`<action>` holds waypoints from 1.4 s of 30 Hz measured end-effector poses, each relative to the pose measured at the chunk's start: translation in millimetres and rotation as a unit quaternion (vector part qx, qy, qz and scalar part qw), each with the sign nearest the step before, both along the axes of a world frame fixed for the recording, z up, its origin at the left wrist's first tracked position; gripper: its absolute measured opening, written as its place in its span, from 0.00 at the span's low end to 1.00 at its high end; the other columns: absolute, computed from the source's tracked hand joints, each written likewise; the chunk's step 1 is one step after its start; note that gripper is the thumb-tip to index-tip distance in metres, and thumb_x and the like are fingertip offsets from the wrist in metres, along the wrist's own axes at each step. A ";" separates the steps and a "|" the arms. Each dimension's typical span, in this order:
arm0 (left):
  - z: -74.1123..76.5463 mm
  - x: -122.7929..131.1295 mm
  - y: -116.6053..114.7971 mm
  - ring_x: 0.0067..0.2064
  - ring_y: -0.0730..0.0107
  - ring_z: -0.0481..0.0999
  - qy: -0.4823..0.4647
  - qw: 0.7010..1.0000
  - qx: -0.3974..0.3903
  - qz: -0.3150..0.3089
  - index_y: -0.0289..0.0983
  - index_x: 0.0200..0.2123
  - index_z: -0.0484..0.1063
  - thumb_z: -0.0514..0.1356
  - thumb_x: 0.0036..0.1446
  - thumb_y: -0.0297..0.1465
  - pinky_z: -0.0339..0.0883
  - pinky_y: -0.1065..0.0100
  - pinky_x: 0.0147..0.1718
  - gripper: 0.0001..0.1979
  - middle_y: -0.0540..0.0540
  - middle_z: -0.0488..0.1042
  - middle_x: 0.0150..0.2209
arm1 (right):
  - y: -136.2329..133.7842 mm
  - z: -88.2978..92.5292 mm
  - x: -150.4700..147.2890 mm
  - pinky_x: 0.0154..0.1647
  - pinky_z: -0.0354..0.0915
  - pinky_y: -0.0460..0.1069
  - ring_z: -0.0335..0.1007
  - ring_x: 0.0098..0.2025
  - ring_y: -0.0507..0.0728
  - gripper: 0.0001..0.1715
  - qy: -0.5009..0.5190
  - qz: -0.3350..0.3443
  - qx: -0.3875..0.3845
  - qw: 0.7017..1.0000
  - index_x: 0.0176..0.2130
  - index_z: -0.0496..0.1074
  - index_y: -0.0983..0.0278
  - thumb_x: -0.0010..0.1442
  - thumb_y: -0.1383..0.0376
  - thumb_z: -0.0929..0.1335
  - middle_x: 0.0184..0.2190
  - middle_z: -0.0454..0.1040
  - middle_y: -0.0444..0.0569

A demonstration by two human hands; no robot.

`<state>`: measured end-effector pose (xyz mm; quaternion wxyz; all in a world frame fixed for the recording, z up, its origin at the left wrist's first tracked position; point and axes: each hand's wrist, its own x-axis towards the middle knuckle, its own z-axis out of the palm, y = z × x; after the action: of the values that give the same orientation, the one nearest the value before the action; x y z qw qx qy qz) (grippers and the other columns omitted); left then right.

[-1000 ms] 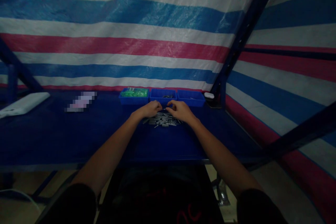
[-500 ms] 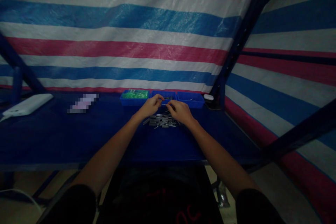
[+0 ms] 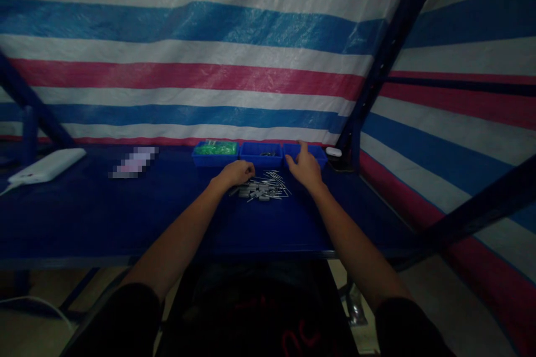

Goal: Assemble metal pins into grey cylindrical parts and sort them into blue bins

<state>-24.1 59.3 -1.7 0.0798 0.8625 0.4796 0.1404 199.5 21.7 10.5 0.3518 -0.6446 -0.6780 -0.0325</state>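
Observation:
My left hand (image 3: 238, 173) is at the left edge of a pile of thin metal pins and small grey metal blocks (image 3: 263, 189). Its fingers are curled together, and whatever they may hold is hidden. Over the near edge of the right blue bin (image 3: 316, 156) is my right hand (image 3: 307, 168), its thumb and fingers apart and nothing visible in them. The middle blue bin (image 3: 251, 150) contains a few small dark metal pieces. Green plastic-wrapped material (image 3: 218, 148) fills the left blue bin (image 3: 196, 160).
A white earphone case (image 3: 334, 152) sits right of the bins, beside a dark flat object (image 3: 341, 165). Far left on the blue table (image 3: 104, 217) lies a white power bank (image 3: 50, 165) with a cable. Blue posts and a striped tarp (image 3: 188, 78) stand behind.
My hands have parted from their meeting point above the pile. The right moved right to the right bin and its fingers spread; the left came slightly down toward the pile.

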 end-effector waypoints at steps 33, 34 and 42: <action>8.5 16.3 -13.7 0.23 0.73 0.60 -0.195 0.979 -0.052 -0.015 0.36 0.19 0.59 0.45 0.53 0.36 0.53 0.71 0.24 0.15 0.53 0.60 0.19 | -23.7 2.4 -46.4 0.32 0.57 0.46 0.70 0.35 0.55 0.13 -0.154 0.162 -0.006 0.975 0.42 0.64 0.63 0.61 0.59 0.59 0.35 0.74 0.49; 6.7 16.8 -12.2 0.23 0.74 0.59 -0.209 0.976 -0.064 -0.017 0.36 0.19 0.58 0.46 0.53 0.36 0.52 0.72 0.23 0.14 0.53 0.58 0.18 | -23.3 2.1 -46.0 0.32 0.57 0.46 0.70 0.35 0.55 0.12 -0.156 0.166 -0.002 0.974 0.42 0.64 0.63 0.61 0.60 0.59 0.36 0.74 0.48; 6.1 20.2 -13.4 0.20 0.77 0.55 -0.254 0.964 -0.082 -0.013 0.37 0.17 0.55 0.45 0.52 0.34 0.50 0.72 0.21 0.14 0.55 0.54 0.16 | -21.7 2.6 -44.6 0.33 0.58 0.46 0.69 0.40 0.56 0.10 -0.189 0.161 -0.007 0.969 0.43 0.63 0.62 0.62 0.65 0.57 0.39 0.73 0.50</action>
<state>-3.9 45.9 4.4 0.2713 0.7952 0.4424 0.3134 154.8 -0.1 13.1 0.2131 -0.5116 -0.8273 -0.0922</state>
